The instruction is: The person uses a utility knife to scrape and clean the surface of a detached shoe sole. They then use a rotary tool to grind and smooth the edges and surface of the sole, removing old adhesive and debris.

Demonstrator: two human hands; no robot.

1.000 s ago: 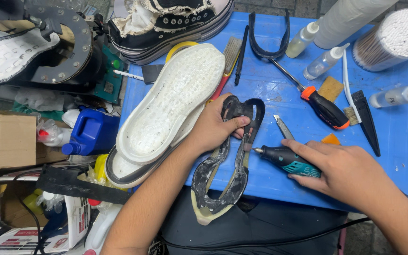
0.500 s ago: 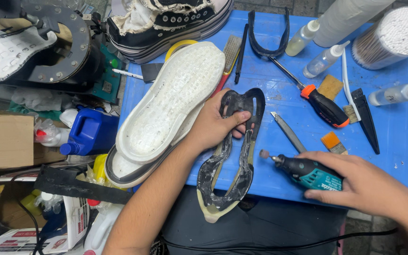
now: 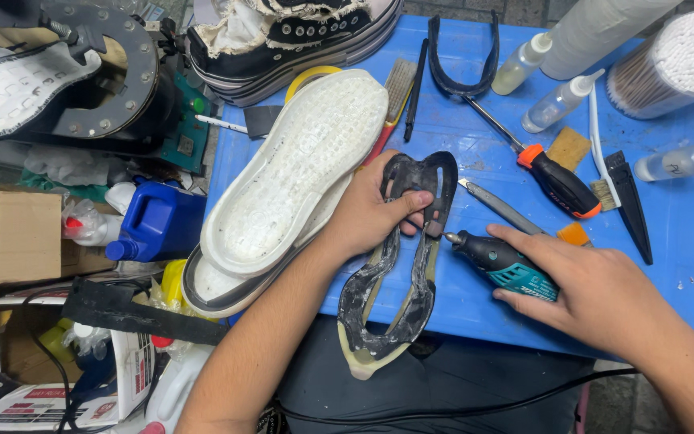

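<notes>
Black outsole frame [image 3: 399, 273] — toe under left hand [image 3: 371, 215] — heel overhanging table [image 3: 684, 241].

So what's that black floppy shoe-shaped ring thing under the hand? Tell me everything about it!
The black sole rim is a thin, hollow outline of a shoe bottom, open in the middle. It looks like dark rubber, smeared and shiny with old glue, with a yellowish edge at its near end. It lies flat on the blue table, that end hanging over the edge. The left hand presses its top part down, and the rotary tool's tip touches its right side.
</notes>
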